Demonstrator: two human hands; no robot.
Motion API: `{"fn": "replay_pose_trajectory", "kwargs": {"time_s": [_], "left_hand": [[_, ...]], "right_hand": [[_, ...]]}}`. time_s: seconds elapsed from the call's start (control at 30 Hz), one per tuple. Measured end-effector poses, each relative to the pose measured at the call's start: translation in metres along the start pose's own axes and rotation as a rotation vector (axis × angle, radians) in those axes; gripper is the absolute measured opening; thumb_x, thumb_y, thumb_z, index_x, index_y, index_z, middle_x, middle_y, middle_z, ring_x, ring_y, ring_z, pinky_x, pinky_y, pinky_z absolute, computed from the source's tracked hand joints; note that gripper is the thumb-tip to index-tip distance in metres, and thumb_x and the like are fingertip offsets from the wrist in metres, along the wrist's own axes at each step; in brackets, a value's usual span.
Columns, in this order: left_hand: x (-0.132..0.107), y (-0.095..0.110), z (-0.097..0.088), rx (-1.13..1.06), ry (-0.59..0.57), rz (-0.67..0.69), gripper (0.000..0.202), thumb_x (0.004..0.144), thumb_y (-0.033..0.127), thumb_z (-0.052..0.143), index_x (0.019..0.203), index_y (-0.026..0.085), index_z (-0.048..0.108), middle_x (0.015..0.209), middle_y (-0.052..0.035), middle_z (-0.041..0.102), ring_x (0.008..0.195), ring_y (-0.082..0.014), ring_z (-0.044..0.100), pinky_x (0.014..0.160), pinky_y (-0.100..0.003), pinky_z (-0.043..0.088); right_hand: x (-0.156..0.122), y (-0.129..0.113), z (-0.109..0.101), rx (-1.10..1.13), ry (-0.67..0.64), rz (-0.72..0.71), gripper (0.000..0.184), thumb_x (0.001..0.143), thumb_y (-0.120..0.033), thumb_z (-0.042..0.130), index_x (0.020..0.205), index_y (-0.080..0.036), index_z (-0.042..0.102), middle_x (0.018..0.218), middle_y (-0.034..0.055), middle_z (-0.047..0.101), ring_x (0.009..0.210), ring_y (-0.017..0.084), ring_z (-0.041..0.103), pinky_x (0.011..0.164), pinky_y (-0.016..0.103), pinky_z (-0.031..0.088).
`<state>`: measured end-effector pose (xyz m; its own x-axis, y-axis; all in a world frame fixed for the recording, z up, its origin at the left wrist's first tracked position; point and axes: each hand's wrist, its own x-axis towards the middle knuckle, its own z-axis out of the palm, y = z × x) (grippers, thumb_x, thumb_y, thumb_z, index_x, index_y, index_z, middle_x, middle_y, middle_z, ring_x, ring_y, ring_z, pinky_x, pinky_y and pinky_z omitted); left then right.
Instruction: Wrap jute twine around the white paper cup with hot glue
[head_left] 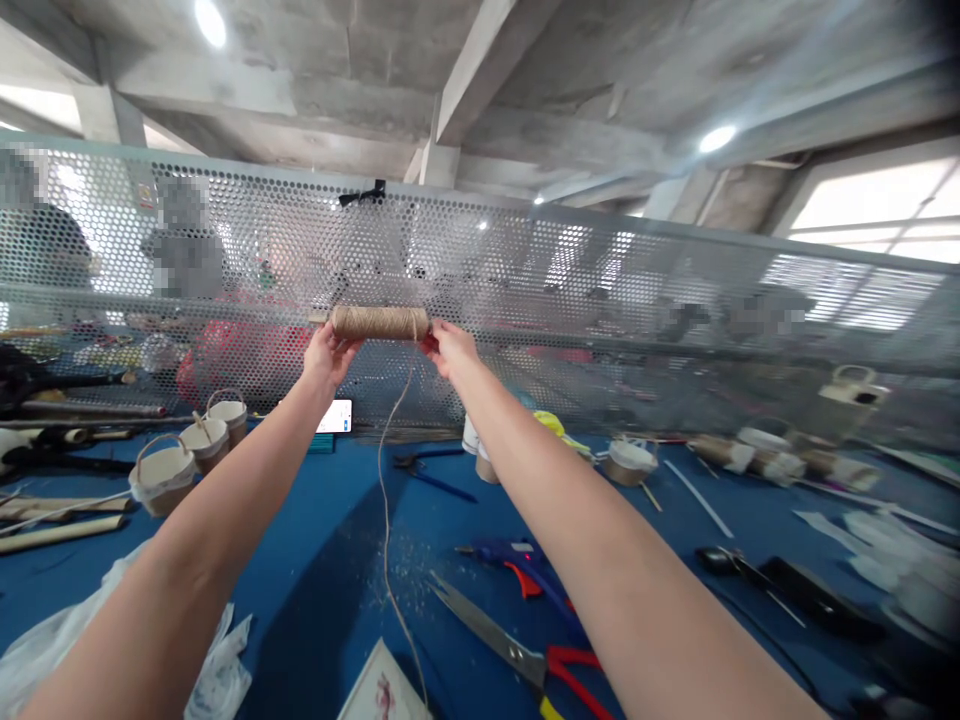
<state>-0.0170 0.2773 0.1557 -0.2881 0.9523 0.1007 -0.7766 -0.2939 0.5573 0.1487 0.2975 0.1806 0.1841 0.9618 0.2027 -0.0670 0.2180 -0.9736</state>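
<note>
At far left, wooden sticks lie flat on the blue bench, and three small buckets stand in a row, probably set aside to leave the middle free. The person's left hand has its fingers closed around the left end of the twine spool, which is held level above the bench, in front of the perforated partition. Gripping only the ends seems meant to keep the wound middle unobstructed. From near its right end a loose strand drops to the bench. The right hand closes its fingers on that end, apparently sharing the weight. Pliers, open scissors and a glue gun lie below, presumably for easy reach. Further right stands another small pail.
</note>
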Motion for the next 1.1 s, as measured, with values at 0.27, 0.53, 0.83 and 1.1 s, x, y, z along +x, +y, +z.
{"fn": "replay_pose_trajectory", "kwargs": {"time_s": [0.27, 0.53, 0.83, 1.1], "left_hand": [[0.001, -0.003, -0.001, 0.420, 0.060, -0.080, 0.030, 0.084, 0.027, 0.050, 0.111, 0.015, 0.050, 0.111, -0.0083, 0.054, 0.093, -0.0205, 0.056, 0.077, -0.040, 0.048], [-0.095, 0.020, -0.037, 1.048, -0.066, -0.053, 0.026, 0.066, 0.021, 0.068, 0.091, 0.015, 0.063, 0.082, -0.0031, 0.062, 0.084, -0.0185, 0.056, 0.069, -0.025, 0.042], [-0.241, 0.030, -0.105, 1.585, -0.683, -0.441, 0.045, 0.071, 0.054, 0.049, 0.073, 0.012, 0.064, 0.068, -0.0050, 0.066, 0.063, -0.0173, 0.056, 0.055, -0.025, 0.038], [-0.292, 0.010, -0.122, 0.876, -0.649, -0.711, 0.029, 0.063, 0.022, 0.069, 0.090, 0.012, 0.064, 0.087, -0.0055, 0.069, 0.078, -0.0156, 0.061, 0.074, -0.025, 0.044]], "right_hand": [[-0.025, -0.005, -0.002, -0.197, 0.006, -0.033, 0.031, 0.084, -0.030, 0.048, 0.112, -0.016, 0.049, 0.112, 0.0077, 0.053, 0.092, 0.018, 0.055, 0.076, 0.039, 0.047], [-0.170, -0.013, -0.050, -0.481, -0.222, -0.152, 0.023, 0.070, -0.024, 0.064, 0.092, -0.016, 0.062, 0.088, 0.0037, 0.063, 0.084, 0.016, 0.057, 0.075, 0.030, 0.044], [-0.328, 0.043, -0.107, -0.894, -0.676, 0.228, 0.030, 0.080, -0.040, 0.047, 0.069, -0.015, 0.058, 0.057, 0.0020, 0.057, 0.053, 0.012, 0.052, 0.048, 0.024, 0.036], [-0.348, 0.079, -0.107, -0.372, -0.540, 0.285, 0.022, 0.079, -0.031, 0.049, 0.093, -0.014, 0.052, 0.071, 0.0025, 0.058, 0.052, 0.008, 0.052, 0.048, 0.022, 0.041]]}}
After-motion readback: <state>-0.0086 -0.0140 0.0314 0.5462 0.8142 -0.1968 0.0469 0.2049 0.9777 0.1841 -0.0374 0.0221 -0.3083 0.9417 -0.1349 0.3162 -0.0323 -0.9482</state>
